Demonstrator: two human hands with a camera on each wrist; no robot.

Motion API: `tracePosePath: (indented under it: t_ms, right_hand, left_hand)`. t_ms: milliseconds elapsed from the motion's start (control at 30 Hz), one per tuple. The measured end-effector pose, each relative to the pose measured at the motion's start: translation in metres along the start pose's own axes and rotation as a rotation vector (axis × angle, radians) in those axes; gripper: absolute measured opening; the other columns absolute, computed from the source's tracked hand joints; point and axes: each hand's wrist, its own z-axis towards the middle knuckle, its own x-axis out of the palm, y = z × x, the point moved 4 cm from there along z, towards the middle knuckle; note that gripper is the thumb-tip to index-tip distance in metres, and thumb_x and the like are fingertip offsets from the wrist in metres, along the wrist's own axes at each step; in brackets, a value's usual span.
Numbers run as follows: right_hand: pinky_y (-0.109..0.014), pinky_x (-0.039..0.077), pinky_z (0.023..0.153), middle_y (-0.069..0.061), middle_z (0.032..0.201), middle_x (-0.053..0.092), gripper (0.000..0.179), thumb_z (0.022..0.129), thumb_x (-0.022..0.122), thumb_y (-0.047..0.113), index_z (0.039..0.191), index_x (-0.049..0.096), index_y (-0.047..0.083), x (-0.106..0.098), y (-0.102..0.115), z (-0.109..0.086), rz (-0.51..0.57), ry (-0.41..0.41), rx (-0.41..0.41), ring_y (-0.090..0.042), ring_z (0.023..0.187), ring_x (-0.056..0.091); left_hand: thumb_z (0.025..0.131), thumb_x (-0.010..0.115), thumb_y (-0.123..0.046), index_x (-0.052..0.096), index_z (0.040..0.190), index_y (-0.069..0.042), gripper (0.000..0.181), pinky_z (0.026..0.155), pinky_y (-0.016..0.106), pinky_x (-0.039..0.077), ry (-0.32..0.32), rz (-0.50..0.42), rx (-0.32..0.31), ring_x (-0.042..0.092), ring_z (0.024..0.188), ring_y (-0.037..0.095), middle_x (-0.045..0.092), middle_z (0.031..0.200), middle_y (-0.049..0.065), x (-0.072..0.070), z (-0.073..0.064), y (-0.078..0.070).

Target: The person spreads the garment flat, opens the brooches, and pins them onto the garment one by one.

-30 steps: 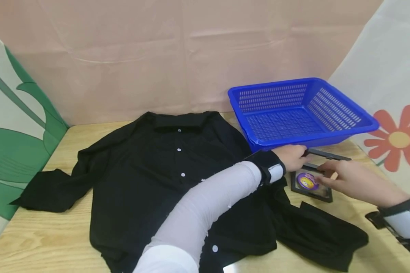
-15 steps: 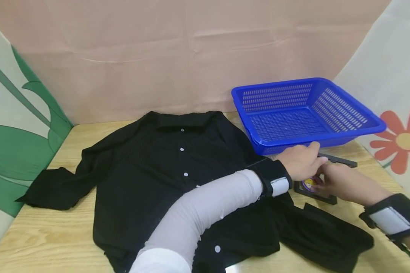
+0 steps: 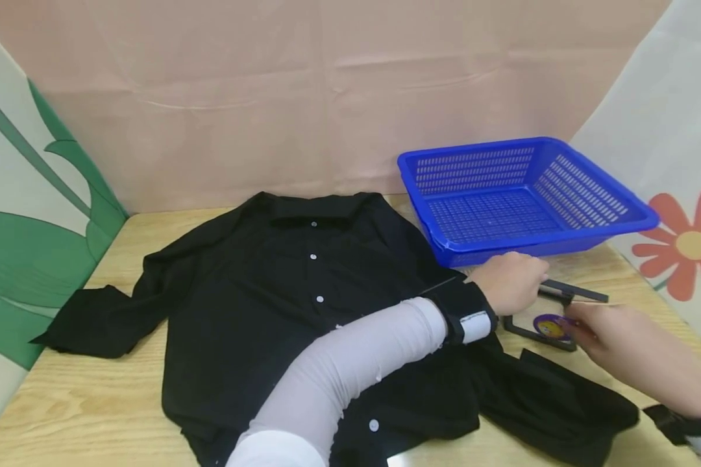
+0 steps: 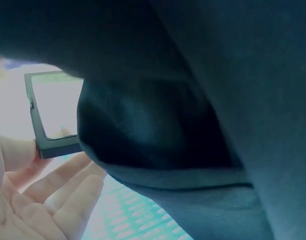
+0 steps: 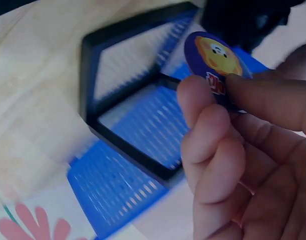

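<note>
My left hand (image 3: 511, 283) pinches a corner of a hinged black frame (image 3: 578, 290) with clear panes, which stands open like a book in front of the basket. In the left wrist view, the thumb and fingers grip the black frame (image 4: 41, 145) at its lower corner. Between thumb and fingertips, my right hand (image 3: 616, 334) holds a round purple badge (image 3: 550, 327) with a yellow cartoon face. The right wrist view shows the badge (image 5: 215, 57) lifted and tilted beside the open frame (image 5: 87, 75). The left fingertips are partly hidden in the head view.
A black button-up shirt (image 3: 257, 311) lies spread on the wooden table (image 3: 76, 402), beneath my left forearm. One of its sleeves (image 3: 561, 408) reaches close to my right hand. Behind the frame stands a blue plastic basket (image 3: 537, 245) against the cloth backdrop.
The badge lay within the frame a second ago; my right hand has taken hold of it and raised it, drawing slightly back to the right. My left hand still holds the frame.
</note>
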Motion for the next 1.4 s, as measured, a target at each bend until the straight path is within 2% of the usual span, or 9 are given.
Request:
tracePosePath:
  t_ms: [100,233,400,600,767,900,1000,1133,1400]
  right_hand:
    - [-0.022,0.027,0.047,0.011,0.059,0.043,0.025,0.08,0.075,-0.003,0.07,0.058,0.013,-0.008,0.006,-0.014,-0.02,-0.075,0.0,0.001,0.052,0.028]
    - [-0.021,0.027,0.046,0.011,0.059,0.045,0.023,0.08,0.073,-0.006,0.073,0.061,0.012,-0.018,0.009,-0.028,-0.025,-0.137,0.016,0.004,0.053,0.028]
    - [-0.022,0.027,0.044,0.01,0.058,0.049,0.019,0.079,0.071,-0.008,0.075,0.064,0.009,-0.024,0.005,-0.033,-0.028,-0.213,0.017,0.006,0.052,0.027]
    - [-0.022,0.026,0.044,0.015,0.057,0.046,0.015,0.081,0.071,-0.003,0.076,0.065,0.01,-0.024,0.006,-0.032,-0.009,-0.248,0.004,0.008,0.052,0.026]
    - [-0.02,0.024,0.044,0.017,0.058,0.04,0.016,0.084,0.07,0.001,0.076,0.063,0.013,-0.028,0.007,-0.024,0.032,-0.248,-0.002,0.008,0.052,0.026]
    - [-0.021,0.029,0.045,0.015,0.059,0.048,0.014,0.086,0.071,0.005,0.079,0.062,0.013,-0.034,0.011,-0.014,0.05,-0.201,0.019,0.009,0.054,0.032]
    - [-0.022,0.032,0.045,0.015,0.061,0.051,0.013,0.087,0.07,0.007,0.08,0.062,0.014,-0.038,0.017,-0.004,0.058,-0.173,0.008,0.01,0.055,0.035]
    - [-0.021,0.034,0.046,0.016,0.063,0.053,0.011,0.087,0.071,0.005,0.083,0.065,0.014,-0.044,0.028,0.009,0.083,-0.185,-0.031,0.01,0.056,0.038]
    - [-0.02,0.03,0.043,0.014,0.061,0.046,0.007,0.096,0.064,0.013,0.091,0.059,0.015,-0.065,0.062,0.041,0.069,-0.228,-0.127,0.006,0.05,0.034]
  left_hand:
    - [0.108,0.039,-0.028,0.057,0.084,-0.024,0.03,0.075,0.014,0.046,-0.001,-0.025,0.001,0.057,0.079,-0.001,0.055,0.08,-0.012,0.002,-0.004,0.002]
    - [0.107,0.041,-0.028,0.061,0.088,-0.024,0.028,0.072,0.013,0.044,0.023,-0.039,0.016,0.054,0.075,-0.001,0.054,0.079,-0.013,0.003,-0.009,0.004]
    - [0.104,0.052,-0.026,0.067,0.103,-0.023,0.014,0.078,0.011,0.043,0.082,0.057,0.113,0.057,0.087,-0.002,0.062,0.094,-0.015,0.011,-0.015,0.001]
    - [0.097,0.065,-0.029,0.061,0.097,-0.025,0.005,0.074,0.014,0.044,0.188,0.097,0.117,0.056,0.085,-0.002,0.058,0.09,-0.015,0.023,-0.019,0.0]
    - [0.1,0.059,-0.033,0.063,0.098,-0.024,0.009,0.074,0.013,0.041,0.17,0.067,0.16,0.054,0.082,-0.002,0.059,0.09,-0.015,0.012,-0.021,0.003]
    - [0.101,0.055,-0.038,0.063,0.122,-0.025,0.026,0.083,0.01,0.044,0.171,-0.003,0.156,0.059,0.093,-0.004,0.065,0.111,-0.015,-0.002,-0.031,0.006]
    - [0.1,0.055,-0.043,0.055,0.135,-0.024,0.04,0.081,0.009,0.045,0.123,-0.082,0.128,0.059,0.093,-0.005,0.065,0.118,-0.015,-0.012,-0.044,0.011]
    - [0.1,0.055,-0.041,0.056,0.131,-0.022,0.036,0.067,0.008,0.041,-0.005,-0.18,0.112,0.054,0.081,-0.004,0.063,0.103,-0.015,-0.026,-0.062,0.023]
    - [0.101,0.056,-0.034,0.06,0.127,-0.016,0.032,0.081,0.005,0.043,-0.185,-0.329,0.116,0.058,0.098,0.0,0.064,0.113,-0.006,-0.063,-0.098,0.051]
